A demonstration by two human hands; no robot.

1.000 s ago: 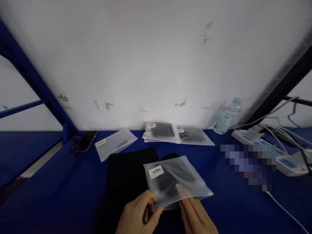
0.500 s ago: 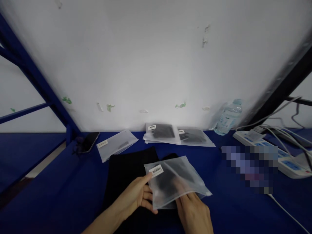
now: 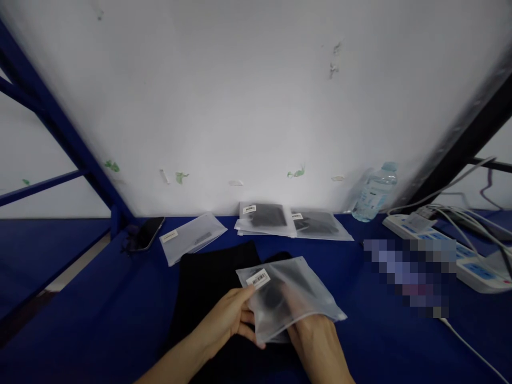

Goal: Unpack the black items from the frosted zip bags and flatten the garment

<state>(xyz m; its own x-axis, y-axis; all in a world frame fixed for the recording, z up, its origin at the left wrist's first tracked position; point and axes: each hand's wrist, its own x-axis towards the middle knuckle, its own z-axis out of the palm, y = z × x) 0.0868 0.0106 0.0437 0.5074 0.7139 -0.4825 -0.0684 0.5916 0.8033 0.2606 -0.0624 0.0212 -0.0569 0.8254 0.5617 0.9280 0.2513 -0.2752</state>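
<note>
One frosted pouch [image 3: 320, 293], dark content [image 3: 270, 296] showing through, is held above black fabric [image 3: 212, 272] on the blue counter [image 3: 92, 320], its mouth towards six o'clock. In the head view I see the left hand [image 3: 234, 314], its grip closed on the left edge, thumb on top; the right hand [image 3: 318, 336] reaches inside from six o'clock, and whether it grasps anything I can't tell. Around that pouch: one flat pouch [image 3: 190, 240] at ten o'clock, at least two stacked pouches [image 3: 266, 218] near twelve, another dark-filled pouch [image 3: 320, 224] at one.
</note>
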